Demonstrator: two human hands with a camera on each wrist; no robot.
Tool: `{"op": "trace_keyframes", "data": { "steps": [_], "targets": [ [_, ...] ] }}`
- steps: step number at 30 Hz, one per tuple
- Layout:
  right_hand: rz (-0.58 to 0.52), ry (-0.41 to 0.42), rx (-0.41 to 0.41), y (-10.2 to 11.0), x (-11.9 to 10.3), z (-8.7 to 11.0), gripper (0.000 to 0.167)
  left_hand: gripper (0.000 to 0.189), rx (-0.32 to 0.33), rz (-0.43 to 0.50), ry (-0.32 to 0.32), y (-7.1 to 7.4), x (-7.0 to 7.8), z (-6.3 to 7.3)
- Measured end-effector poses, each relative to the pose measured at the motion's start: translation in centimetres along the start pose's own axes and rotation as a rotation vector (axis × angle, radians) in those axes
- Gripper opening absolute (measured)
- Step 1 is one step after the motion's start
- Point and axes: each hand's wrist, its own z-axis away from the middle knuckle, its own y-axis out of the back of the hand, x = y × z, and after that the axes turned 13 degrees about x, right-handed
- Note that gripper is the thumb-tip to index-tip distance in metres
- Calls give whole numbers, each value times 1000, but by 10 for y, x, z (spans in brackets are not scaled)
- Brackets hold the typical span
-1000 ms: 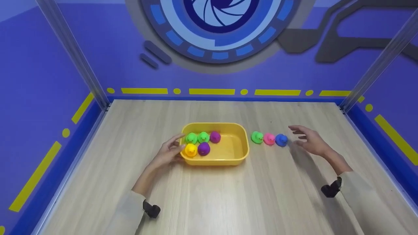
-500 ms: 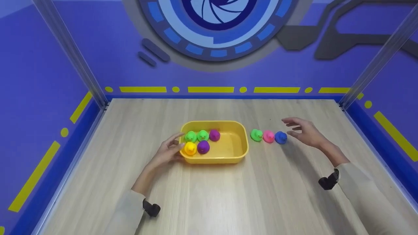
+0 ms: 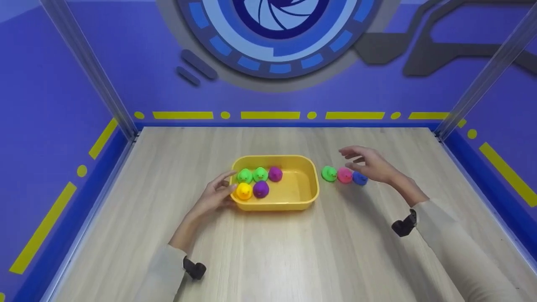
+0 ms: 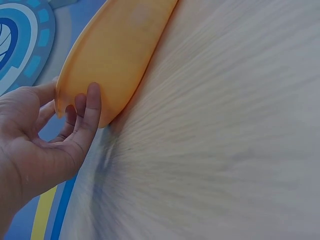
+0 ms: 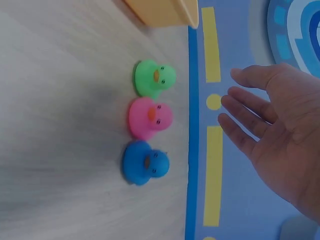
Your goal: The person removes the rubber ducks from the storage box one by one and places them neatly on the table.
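A yellow plastic tub (image 3: 295, 206) stands mid-table, and my left hand (image 3: 214, 196) holds its left end. In the left wrist view the thumb is over the rim and the fingers (image 4: 91, 112) lie against the outer wall. Inside sit two green rubber ducks (image 3: 260, 174), a yellow duck (image 3: 244, 191) and two purple ducks (image 3: 261, 189). Right of the tub, a green duck (image 5: 150, 79), a pink duck (image 5: 146, 119) and a blue duck (image 5: 140, 164) form a row. Above the pink and blue ones hovers my right hand (image 3: 371, 164), holding nothing, fingers relaxed; it partly hides the blue duck.
The wooden table (image 3: 268, 251) is enclosed by a blue back wall (image 3: 293, 100) and side walls with yellow dashes. Metal posts (image 3: 482, 75) rise at both back corners. A black wrist camera (image 3: 405, 224) sits on each wrist.
My right hand has moved left and farther back, from beside the blue duck to above the row. The left hand stays on the tub, and the ducks have not moved.
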Motion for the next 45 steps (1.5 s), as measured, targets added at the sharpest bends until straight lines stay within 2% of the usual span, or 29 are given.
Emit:
{"op": "trace_keyframes", "data": {
  "steps": [8, 11, 16, 21, 28, 31, 39, 42, 45],
  "targets": [
    [-49, 0, -28, -15, -22, -18, 40, 56, -8, -10, -13, -2, 2, -2],
    [-49, 7, -61, -25, -33, -26, 39, 55, -2, -11, -16, -1, 2, -3],
    [-59, 32, -163, -46, -49, -37, 37, 52, 7, 0, -6, 0, -1, -1],
    [-50, 38, -259, -56, -56, -51, 34, 50, 9, 0, -6, -2, -1, 1],
    [-46, 2, -373, -70, -66, -73, 36, 49, 17, -2, -5, -1, -2, -1],
    [-30, -50, -407, -81, -72, -79, 39, 49, 14, 1, -4, 0, -3, -1],
    [126, -140, -563, -123, -78, -85, 53, 50, 32, -11, 19, 4, -3, 3],
    [155, -146, -562, -131, -80, -83, 56, 51, 25, -26, 7, 3, -1, 1],
    [199, -122, -523, -136, -81, -82, 57, 51, 11, -30, -1, 1, 1, -1]
  ]
}}
